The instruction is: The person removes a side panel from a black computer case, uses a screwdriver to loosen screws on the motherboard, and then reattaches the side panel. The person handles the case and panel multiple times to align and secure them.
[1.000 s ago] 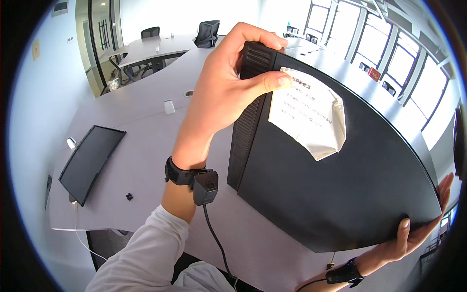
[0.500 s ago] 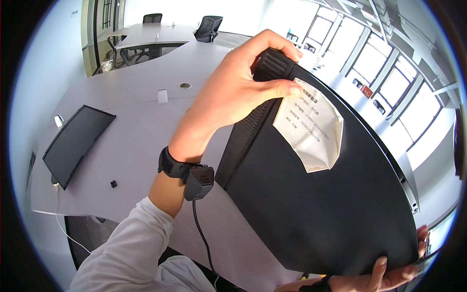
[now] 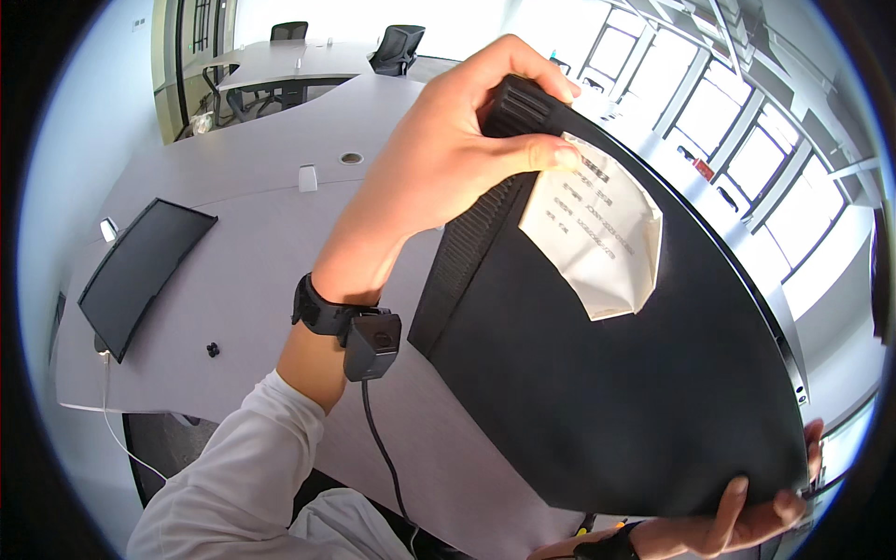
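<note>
A large black case, with a ribbed edge and one broad flat side, tilts in front of me; it looks like a computer tower. At its upper corner my left hand grips the ribbed end, fingers over the top and thumb on the flat side. Beneath that thumb lies a creased white paper sheet with printed lines, flat against the case. Down at the lower right corner, my right hand supports the case, its thumb on the face and some fingers hidden behind. A black strap with a small cabled device circles my left wrist.
Beneath the case spreads a grey desk. On its left are a dark monitor with a white cable and a small black object. Farther back are a cable hole, another desk and office chairs. Windows line the right.
The case has risen slightly and tipped a little, with both hands moving along with it. My grip on it looks the same. The view has shifted slightly.
</note>
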A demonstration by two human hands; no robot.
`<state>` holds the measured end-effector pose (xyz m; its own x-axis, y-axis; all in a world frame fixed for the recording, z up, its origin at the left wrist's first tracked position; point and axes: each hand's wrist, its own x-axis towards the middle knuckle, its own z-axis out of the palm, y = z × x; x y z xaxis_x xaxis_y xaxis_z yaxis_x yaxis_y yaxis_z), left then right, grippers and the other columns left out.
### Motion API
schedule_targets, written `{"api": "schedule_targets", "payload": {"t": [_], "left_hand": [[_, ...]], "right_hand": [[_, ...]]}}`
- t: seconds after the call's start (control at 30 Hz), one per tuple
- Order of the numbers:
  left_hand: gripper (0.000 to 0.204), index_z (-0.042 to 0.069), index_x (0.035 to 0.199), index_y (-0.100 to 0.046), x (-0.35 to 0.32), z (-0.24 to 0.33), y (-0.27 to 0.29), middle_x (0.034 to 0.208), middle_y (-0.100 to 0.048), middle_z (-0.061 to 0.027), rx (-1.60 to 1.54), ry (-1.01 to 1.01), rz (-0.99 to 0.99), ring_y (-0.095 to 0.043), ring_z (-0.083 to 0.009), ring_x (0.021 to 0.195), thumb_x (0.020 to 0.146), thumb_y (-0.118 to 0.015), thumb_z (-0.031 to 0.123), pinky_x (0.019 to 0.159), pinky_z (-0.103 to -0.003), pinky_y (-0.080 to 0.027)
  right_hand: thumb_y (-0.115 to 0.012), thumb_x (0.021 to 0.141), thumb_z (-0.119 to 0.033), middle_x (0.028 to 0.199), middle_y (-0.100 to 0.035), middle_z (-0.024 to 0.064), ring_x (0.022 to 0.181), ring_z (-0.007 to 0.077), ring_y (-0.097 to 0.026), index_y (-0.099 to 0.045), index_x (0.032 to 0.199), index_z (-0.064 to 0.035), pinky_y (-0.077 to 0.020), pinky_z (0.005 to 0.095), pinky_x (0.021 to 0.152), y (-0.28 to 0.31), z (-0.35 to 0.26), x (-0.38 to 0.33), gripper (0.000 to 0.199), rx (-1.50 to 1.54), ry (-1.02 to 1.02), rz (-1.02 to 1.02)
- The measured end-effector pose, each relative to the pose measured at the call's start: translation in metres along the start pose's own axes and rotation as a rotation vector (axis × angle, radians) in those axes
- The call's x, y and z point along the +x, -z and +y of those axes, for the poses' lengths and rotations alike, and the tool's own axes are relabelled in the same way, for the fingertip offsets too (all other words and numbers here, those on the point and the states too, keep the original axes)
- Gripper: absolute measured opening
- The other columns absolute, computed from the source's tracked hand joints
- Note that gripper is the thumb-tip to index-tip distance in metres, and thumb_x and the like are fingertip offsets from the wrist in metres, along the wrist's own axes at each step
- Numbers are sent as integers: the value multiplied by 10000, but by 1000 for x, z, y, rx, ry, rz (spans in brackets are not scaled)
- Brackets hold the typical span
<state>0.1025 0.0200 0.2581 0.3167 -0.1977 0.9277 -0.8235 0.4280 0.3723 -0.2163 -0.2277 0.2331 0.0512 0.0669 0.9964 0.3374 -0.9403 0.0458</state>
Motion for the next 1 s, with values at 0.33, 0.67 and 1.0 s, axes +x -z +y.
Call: {"api": "schedule_targets", "payload": {"t": [0.33,0.67,1.0], "left_hand": [[283,30,1068,-603,1,6,-2,1180,-697,-113,-7,9,5,-667,-127,1050,861,-790,-12,911,-261,-536],[279,46,1071,-578,4,10,-4,1244,-673,-169,45,21,0,-652,-197,1147,865,-754,-19,981,-324,-530],[260,67,1115,-577,3,11,-2,1283,-667,-184,112,34,-27,-634,-228,1192,896,-657,-47,1008,-339,-516]], "right_hand": [[-642,947,-431,1570,-445,185,1463,398,-405,-410,1526,-160,-303,655,1180,-18,37,4,679,-505,98,32],[-583,927,-651,1571,-440,189,1449,388,-427,-372,1570,-104,-340,643,1170,-14,62,11,869,-648,65,31],[-604,994,-443,1499,-529,192,1395,378,-499,-410,1536,-112,-428,572,1123,-36,62,7,664,-356,-78,74]]}}
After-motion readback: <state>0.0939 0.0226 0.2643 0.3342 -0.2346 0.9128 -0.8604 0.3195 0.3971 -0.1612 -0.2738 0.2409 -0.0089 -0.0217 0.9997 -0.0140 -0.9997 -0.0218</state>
